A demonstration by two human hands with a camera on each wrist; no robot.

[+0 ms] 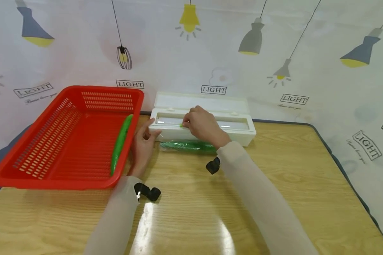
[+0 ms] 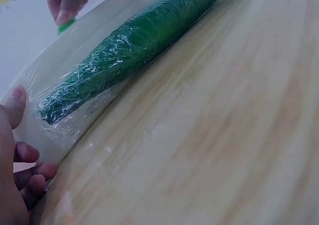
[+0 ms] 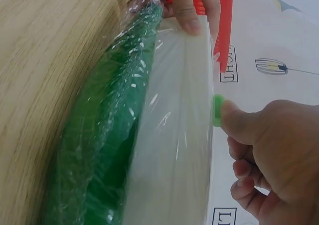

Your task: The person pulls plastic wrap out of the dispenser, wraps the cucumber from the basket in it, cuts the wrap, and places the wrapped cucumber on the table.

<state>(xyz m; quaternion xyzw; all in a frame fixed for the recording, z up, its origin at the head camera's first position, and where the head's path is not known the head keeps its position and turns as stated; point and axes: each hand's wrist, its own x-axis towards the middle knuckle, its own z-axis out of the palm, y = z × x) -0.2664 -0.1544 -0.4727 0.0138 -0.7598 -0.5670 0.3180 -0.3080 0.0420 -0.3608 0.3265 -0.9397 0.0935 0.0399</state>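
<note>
First, left hand (image 1: 144, 143) — thumb on the front face, fingers bent around the near end of one white box (image 1: 175, 134), lid (image 1: 201, 102) raised. Right hand (image 1: 204, 124) — thumb and curled forefinger pinching a green slider (image 3: 217, 110) on the box's front edge. One cucumber in clear film (image 1: 188, 146), lying before the box between the hands, partly under the right wrist. Left of the left hand, one red basket (image 1: 67, 183), holding one bare cucumber (image 1: 121, 143).
</note>
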